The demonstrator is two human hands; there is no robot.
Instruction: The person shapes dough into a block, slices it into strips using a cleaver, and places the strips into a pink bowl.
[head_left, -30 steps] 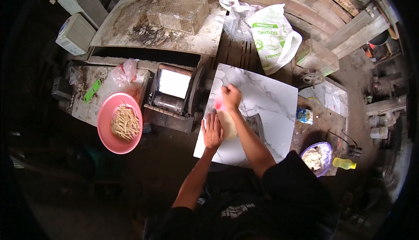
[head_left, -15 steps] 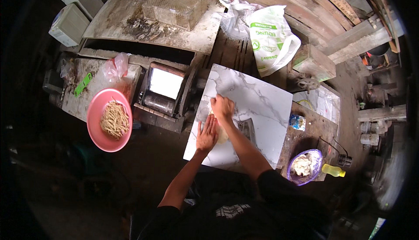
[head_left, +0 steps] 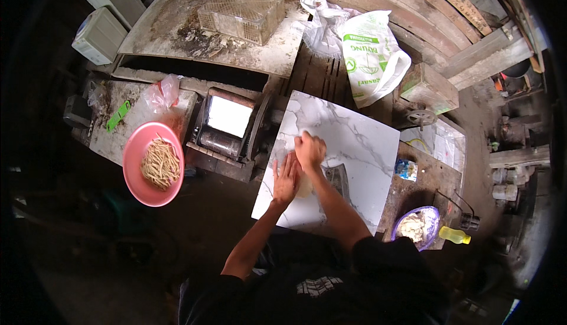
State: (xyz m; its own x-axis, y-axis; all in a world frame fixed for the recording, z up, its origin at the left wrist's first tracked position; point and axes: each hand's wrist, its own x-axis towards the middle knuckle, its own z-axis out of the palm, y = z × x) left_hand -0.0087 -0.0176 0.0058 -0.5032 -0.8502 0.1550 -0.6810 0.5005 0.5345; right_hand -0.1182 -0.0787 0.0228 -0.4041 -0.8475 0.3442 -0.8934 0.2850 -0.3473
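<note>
Seen from above: marble slab (head_left: 354, 142) on a cluttered bench. Left hand (head_left: 286, 178) flat, fingers together, now pressed against pale dough (head_left: 304, 186) near slab's front edge. Right hand (head_left: 309, 150) drawn back from slab's middle, fingers curled shut over dough. Kneading apparently underway. Pink bowl of noodles (head_left: 152, 163) left of slab.

- The single head view looks steeply down from above the person, fairly high.
- The marble slab (head_left: 348, 153) sits at centre; fisheye bends edges toward the rim.

Both hands (head_left: 298, 165) side by side — left flat, right curled.
</note>
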